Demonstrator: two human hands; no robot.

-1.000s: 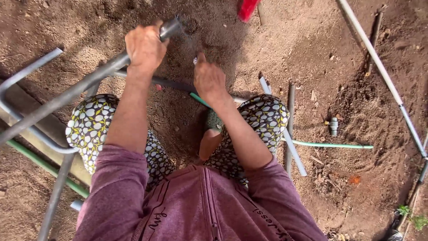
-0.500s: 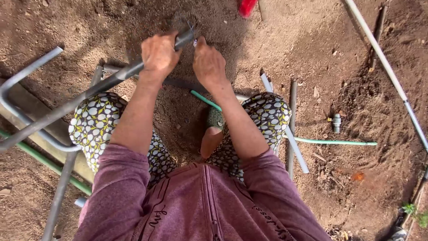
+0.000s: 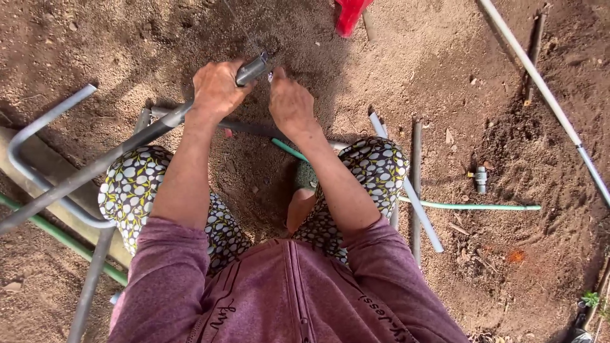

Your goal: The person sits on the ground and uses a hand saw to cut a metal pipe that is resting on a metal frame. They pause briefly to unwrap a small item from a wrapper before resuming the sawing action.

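So the person is crouching over bare dirt [image 3: 445,76] here, knees in patterned trousers on either side, and the left hand [image 3: 216,92] is wrapping tight around a grey metal pipe [image 3: 114,159] close to its far end; that pipe is slanting from the lower left edge up to the hand, with its tip [image 3: 254,67] poking out just past the knuckles and sitting low over the soil; the right hand [image 3: 289,105] is closing into a loose fist right beside that tip, pinching something small and pale that I honestly can't make out; both hands are nearly touching each other at the pipe end. Around them a bent grey tube frame [image 3: 38,159] is lying at the left, a thin green hose [image 3: 470,206] is running off to the right past a small grey fitting [image 3: 481,180], a few loose pipe pieces [image 3: 416,178] are lying by the right knee, and something red [image 3: 349,14] is sitting at the top edge. What's bugging me: the long pipe is being held only at one end, so its weight is probably levering against that left grip, and it could twist or drop onto the right fingers; loose grit could also be getting into the open tip, since it's hanging so near the ground; and the little piece could easily get lost in that dirt if the pinch slips.
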